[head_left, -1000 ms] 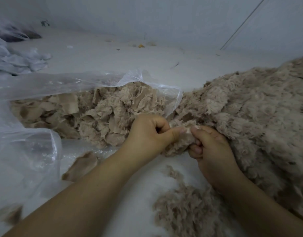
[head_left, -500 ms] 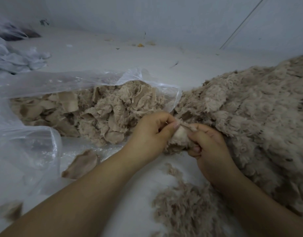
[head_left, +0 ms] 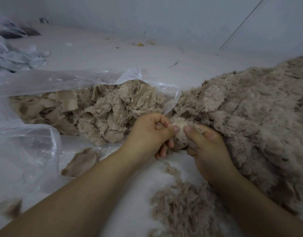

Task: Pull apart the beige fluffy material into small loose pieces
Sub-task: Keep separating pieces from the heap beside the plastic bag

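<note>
Centrally, left hand (head_left: 147, 134) and right hand (head_left: 207, 147) both pinch a soft, light beige fluffy tuft (head_left: 180, 134) at its edges, beside the large beige fluffy pile (head_left: 250, 108) at three o'clock, likely tearing easily.

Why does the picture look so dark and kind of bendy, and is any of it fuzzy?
In the head view the light is dim and bluish-grey, with no hard shadows. The clear plastic bag shows small white glare streaks. The wide lens bends the wall line and stretches the forearms at the bottom. The scrap at the lower left edge is blurred, while the left hand and right hand gripping the beige tuft look sharp.
</note>
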